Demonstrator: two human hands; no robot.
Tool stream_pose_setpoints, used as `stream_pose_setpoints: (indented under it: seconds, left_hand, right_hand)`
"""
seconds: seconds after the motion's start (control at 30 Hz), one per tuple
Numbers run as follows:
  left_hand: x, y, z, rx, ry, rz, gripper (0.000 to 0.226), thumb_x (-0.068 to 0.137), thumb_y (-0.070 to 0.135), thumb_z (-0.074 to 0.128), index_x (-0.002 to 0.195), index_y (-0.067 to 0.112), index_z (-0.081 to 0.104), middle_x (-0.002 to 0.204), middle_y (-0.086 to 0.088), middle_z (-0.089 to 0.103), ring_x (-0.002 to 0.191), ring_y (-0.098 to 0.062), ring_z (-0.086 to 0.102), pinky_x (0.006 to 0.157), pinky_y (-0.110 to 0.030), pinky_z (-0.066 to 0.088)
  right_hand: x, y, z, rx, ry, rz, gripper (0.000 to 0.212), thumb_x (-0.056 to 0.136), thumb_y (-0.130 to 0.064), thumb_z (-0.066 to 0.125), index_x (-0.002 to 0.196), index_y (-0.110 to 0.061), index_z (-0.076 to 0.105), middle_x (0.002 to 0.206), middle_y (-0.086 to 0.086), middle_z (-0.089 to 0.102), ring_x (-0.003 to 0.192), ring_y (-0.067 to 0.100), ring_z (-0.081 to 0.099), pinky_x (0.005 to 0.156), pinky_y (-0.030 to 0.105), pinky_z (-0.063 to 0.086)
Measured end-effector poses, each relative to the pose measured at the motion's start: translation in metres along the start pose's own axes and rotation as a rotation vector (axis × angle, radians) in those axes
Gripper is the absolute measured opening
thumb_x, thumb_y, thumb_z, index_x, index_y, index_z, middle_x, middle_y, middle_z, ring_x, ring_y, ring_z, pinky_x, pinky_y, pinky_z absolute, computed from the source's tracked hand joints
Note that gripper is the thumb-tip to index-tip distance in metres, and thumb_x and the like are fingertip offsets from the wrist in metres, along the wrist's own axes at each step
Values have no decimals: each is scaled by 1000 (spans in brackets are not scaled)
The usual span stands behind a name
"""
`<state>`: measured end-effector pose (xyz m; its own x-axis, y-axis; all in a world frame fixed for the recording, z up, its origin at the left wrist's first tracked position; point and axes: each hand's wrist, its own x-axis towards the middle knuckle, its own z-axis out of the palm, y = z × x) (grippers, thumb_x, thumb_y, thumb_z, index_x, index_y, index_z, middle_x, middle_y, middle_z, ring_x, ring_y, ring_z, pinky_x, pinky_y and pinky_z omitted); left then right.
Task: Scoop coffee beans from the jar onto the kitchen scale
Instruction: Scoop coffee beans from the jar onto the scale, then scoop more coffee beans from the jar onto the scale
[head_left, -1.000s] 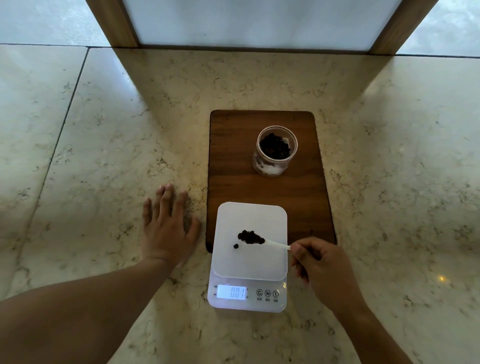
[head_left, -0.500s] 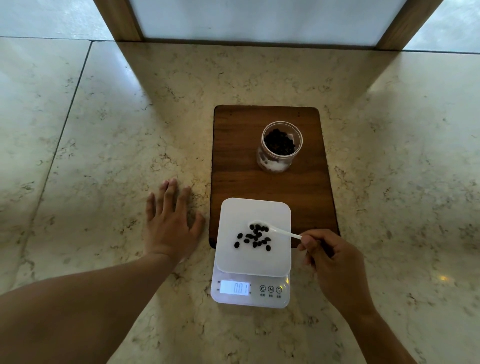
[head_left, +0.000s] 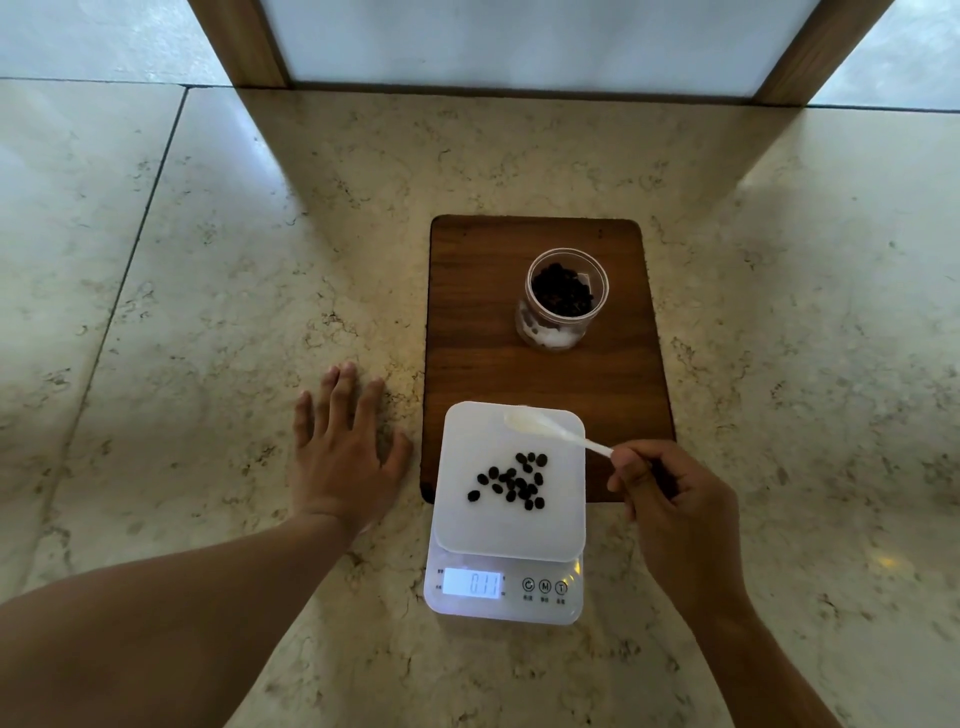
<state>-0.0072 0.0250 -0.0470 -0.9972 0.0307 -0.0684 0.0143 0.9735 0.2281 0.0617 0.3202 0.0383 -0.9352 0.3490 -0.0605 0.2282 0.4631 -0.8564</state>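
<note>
Lower centre, dark oval beans (head_left: 511, 480) dot the smooth white scale (head_left: 511, 525); right hand (head_left: 670, 501) pinches a white plastic spoon (head_left: 550, 428), left hand (head_left: 345, 452) flat, fingers spread on the marble tabletop (head_left: 208, 312).

so counting it all up: one white kitchen scale (head_left: 506, 525), one clear open jar (head_left: 563, 301) with a heap of coffee beans inside (too many piled together to count), one wooden board (head_left: 467, 332), one white plastic spoon (head_left: 550, 428), empty. loose beans on the scale platform (head_left: 511, 480), I get roughly twenty, a few overlap so can't be exact. two hands: left hand (head_left: 345, 452), right hand (head_left: 675, 504). three round buttons (head_left: 544, 586) beside one lit display (head_left: 472, 583)
</note>
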Motion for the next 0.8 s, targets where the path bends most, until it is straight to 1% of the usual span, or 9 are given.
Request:
stream_pose_setpoints:
  seconds: [0.07,0.13,0.23,0.27,0.33,0.4,0.53,0.7,0.8]
  left_hand:
    - [1,0,-1,-2,7,-2,69,92,56,30,151,22,30,165,-11,18,154,-25,2,124,-50,3]
    - [1,0,0,-5,18,-3,69,91,56,30,151,22,32,165,-11,19,154,-25,3,124,-50,3]
    - [1,0,1,-4,19,1,70,91,56,30,151,21,32,165,-11,19,154,-24,3,124,-50,3]
    - [1,0,1,-9,21,1,70,91,56,31,151,21,32,165,-11,19,154,-24,3,123,-50,3]
    - [1,0,2,-8,27,0,69,91,56,31,151,21,32,165,-11,19,154,-25,4,123,-51,5]
    - [1,0,2,-3,29,1,69,91,56,31,151,22,32,164,-11,20,154,-25,5,123,-51,5]
    - [2,-1,3,-14,26,2,69,91,56,32,151,21,32,165,-12,19,154,-25,3,123,-51,5]
    - [2,-1,3,-9,26,4,69,91,56,31,151,21,32,164,-12,20,154,-25,4,123,-52,6]
    - [2,0,1,-10,18,6,70,91,56,30,151,21,32,164,-12,20,154,-25,4,123,-51,5]
  right_hand:
    - [15,-10,0,3,54,-34,17,97,-29,62,82,-33,69,70,-9,71,49,15,58,44,26,45]
    - [35,-20,-1,-20,137,-69,21,99,-27,60,79,-29,67,70,-8,70,48,17,58,43,30,44]
    - [68,-32,-4,-48,235,-108,19,100,-29,58,83,-23,66,59,-7,65,49,12,58,47,27,46]
    - [78,-35,-5,-73,257,-120,19,99,-30,58,86,-21,67,59,-11,63,52,7,58,51,24,47]
    - [95,-41,-7,-124,287,-157,21,98,-32,58,86,-18,68,62,-18,62,56,-2,60,54,9,42]
    - [107,-46,-8,-194,286,-214,21,98,-31,59,85,-17,67,61,-14,62,57,-1,62,54,3,37]
    - [125,-50,-8,-390,203,-370,21,98,-26,62,88,-9,70,68,4,70,56,16,63,55,14,42]
    - [135,-55,-2,-555,91,-479,18,96,-18,66,86,-4,70,67,8,68,52,13,50,49,13,28]
    - [137,-59,-1,-602,34,-503,17,96,-16,66,89,-1,70,71,12,71,55,21,57,51,23,41]
